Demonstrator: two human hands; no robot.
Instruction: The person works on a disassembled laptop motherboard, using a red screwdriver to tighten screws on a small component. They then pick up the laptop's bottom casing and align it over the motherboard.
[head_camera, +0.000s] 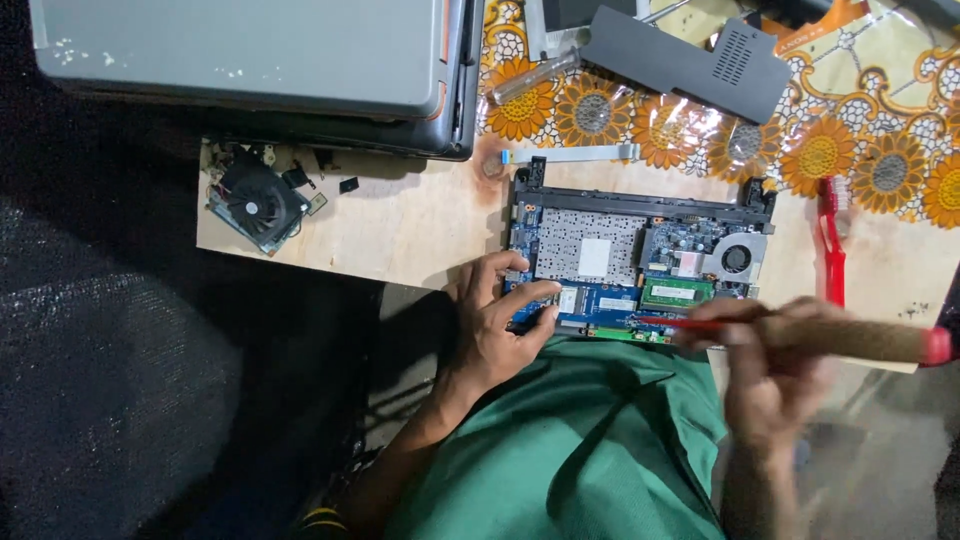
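A pale wooden board (400, 225) is laid across the work area, and beyond it a plastic cloth printed with orange sunflowers (850, 130) is spread. At the upper left a closed grey laptop (250, 60) is stacked, overhanging the far edge of the board. On the right half of the board an opened small laptop base with a blue circuit board, a perforated silver shield and a round grey fan (640, 255) is placed, its near edge lying just over the green cloth (600, 440) on the person's lap. On the sunflower cloth a flat dark grey plastic cover panel with a vent grille (690, 60) is set, well apart from the opened base. A loose black square cooling fan (255, 205) is seen near the left end of the board, with small black parts beside it. A red toothbrush (832, 245) is laid just right of the opened base, and a white flat ribbon cable (570, 153) lies just above its far left corner. The left hand (500, 320) is pressed on the near left corner of the circuit board, fingers curled and touching it, with nothing enclosed. The right hand (770, 370), blurred, is closed around a long screwdriver with a brown handle and red shaft (800, 333), whose tip is held at the near edge of the circuit board beside a green memory module (677, 292).
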